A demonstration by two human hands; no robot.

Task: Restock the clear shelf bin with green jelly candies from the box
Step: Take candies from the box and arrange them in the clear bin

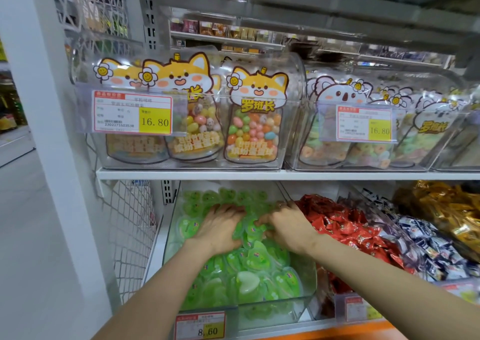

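The clear shelf bin (pixel 306 285) on the lower shelf is heaped with green heart-shaped jelly candies (pixel 249 282). Both of my hands are inside it, on top of the pile near the back. My left hand (pixel 220 229) lies palm down with its fingers spread over the candies. My right hand (pixel 288 225) lies beside it, fingertips curled down into the pile toward the left hand. Whether either hand grips a candy I cannot tell. No box is in view.
Right of the bin sit bins of red-wrapped candies (pixel 345 225), blue-and-white ones (pixel 426 243) and gold ones (pixel 452 210). The white shelf (pixel 259 175) directly above carries clear bins of jelly bean bags (pixel 253 121). A wire mesh panel (pixel 130 225) closes the left side.
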